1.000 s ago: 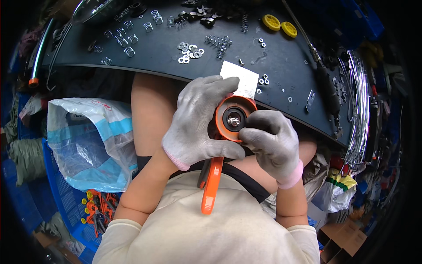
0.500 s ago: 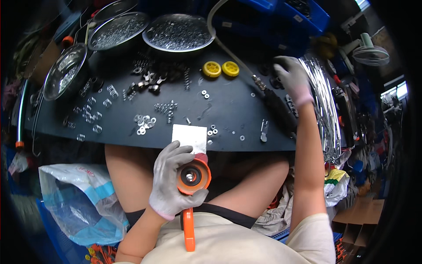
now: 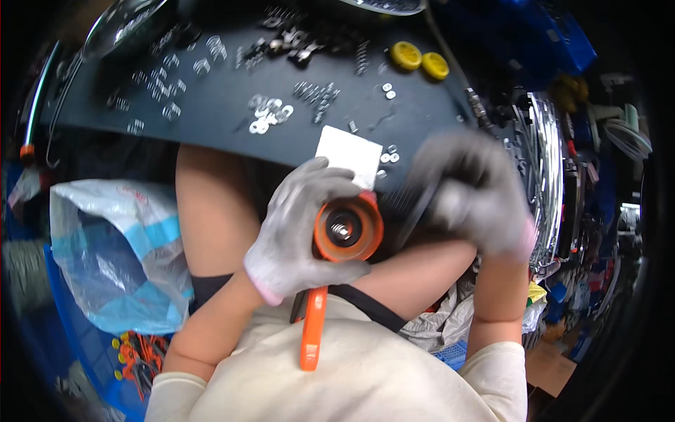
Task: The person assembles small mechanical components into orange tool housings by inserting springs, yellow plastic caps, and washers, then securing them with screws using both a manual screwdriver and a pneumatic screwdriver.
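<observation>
My left hand (image 3: 299,228), in a grey glove, is wrapped round an orange cup-shaped part (image 3: 376,232). A black ring and a shiny metal piece (image 3: 342,229) sit inside the cup. An orange handle (image 3: 313,330) points from below the cup toward my body. My right hand (image 3: 478,197), gloved and smeared by motion, is to the right of the cup with its fingers curled. A thin grey blurred piece (image 3: 418,214) runs down-left from its fingers; I cannot make out its kind. A white square (image 3: 349,155) lies at the table edge behind the cup.
On the dark table (image 3: 211,116) lie washers (image 3: 264,116), springs (image 3: 320,97), black-and-metal parts (image 3: 299,46) and two yellow wheels (image 3: 406,55). Long metal rods (image 3: 545,162) are bundled at right. Left of my legs is a clear plastic bag (image 3: 119,246) by a blue crate (image 3: 77,316).
My right hand has come back from the far right of the table toward the orange cup. The view has turned and dropped, so the table now sits higher. My left hand keeps its hold.
</observation>
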{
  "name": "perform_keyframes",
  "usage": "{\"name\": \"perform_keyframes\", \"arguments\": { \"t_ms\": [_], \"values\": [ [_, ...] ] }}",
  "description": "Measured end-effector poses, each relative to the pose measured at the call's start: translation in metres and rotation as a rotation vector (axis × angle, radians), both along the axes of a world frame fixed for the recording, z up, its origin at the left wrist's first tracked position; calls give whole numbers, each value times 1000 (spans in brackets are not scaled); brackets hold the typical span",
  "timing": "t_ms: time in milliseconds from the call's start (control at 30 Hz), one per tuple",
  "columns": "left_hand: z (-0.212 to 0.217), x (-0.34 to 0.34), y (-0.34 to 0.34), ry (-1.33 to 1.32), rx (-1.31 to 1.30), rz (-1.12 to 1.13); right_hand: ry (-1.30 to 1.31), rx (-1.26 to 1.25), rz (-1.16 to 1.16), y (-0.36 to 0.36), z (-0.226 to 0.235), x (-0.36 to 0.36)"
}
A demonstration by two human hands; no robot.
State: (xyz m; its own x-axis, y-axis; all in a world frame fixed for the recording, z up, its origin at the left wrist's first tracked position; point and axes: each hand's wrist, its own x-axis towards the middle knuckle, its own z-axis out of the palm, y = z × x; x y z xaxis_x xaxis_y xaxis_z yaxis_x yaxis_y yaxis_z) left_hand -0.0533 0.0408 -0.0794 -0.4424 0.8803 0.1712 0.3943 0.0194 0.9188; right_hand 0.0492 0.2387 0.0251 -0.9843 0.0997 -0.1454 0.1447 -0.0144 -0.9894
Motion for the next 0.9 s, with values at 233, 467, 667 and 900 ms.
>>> {"name": "perform_keyframes", "arguments": {
  "t_ms": [233,467,667,900],
  "values": [
    [-12,-1,5,-18,55,22,-25,552,-212,-56,-31,8],
    [-14,1,1,40,111,25,388,1113,53,-59,-46,20],
    [-15,1,0,44,104,43,422,1329,141,-68,-47,29],
    [-20,5,4,47,135,83,339,1536,59,-61,-52,33]
  ]
}}
